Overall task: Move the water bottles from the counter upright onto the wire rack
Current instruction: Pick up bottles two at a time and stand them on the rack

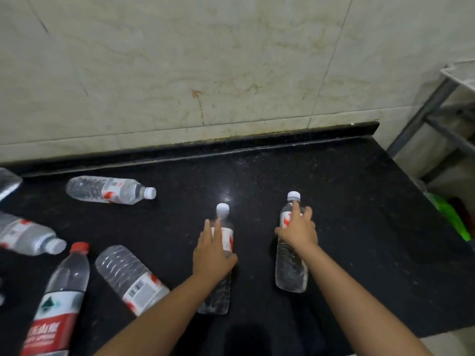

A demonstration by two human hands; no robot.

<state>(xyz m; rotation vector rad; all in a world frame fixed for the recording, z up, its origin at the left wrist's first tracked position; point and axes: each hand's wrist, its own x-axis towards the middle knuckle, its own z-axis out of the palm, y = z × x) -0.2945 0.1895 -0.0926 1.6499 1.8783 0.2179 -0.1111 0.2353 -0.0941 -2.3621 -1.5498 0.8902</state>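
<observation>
So both hands are out over the black table at once, each on its own bottle. The left hand is wrapped around the middle bottle at the label, thumb on the right side and fingers up along the left, and that bottle lies with its white cap pointing toward the wall. The right hand has its fingers curled over the right bottle near the shoulder, same orientation, cap away from the person. The two bottles sit side by side with a clear strip of table between them. Off to the left it's crowded: a far bottle lying sideways near the back edge, a barcode bottle lying just beside the left forearm, a red-cap bottle at the lower left, and another white-cap bottle cut off by the frame edge. To the right of the right bottle the table is open dark stone all the way to its right edge. Past that edge the wire rack stands against the tiled wall, only its corner and grey legs showing. Something bright green sits low beyond the table edge, too blurry to tell what.
</observation>
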